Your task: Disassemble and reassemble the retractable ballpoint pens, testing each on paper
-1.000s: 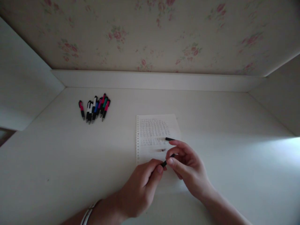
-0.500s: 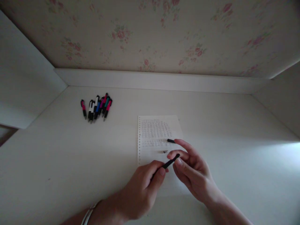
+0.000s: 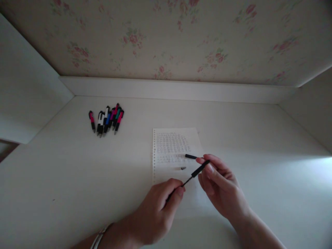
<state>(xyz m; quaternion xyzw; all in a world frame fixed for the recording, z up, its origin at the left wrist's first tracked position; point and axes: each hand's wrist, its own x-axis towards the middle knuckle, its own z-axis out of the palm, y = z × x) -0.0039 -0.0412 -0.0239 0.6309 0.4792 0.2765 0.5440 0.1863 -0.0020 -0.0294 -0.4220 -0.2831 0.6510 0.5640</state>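
Left hand (image 3: 159,211) and right hand (image 3: 225,188), angled inward, pinch black pen parts (image 3: 199,169).

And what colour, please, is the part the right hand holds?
The part is black, clearest in the head view.

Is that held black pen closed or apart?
Partly apart: a thin shaft shows between the left hand and the black sleeve in the right hand.

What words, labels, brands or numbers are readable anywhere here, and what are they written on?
Sheet of paper: rows of writing, too small and blurred to read.
Pens: no lettering can be made out.
Black tube in the right hand: none visible.
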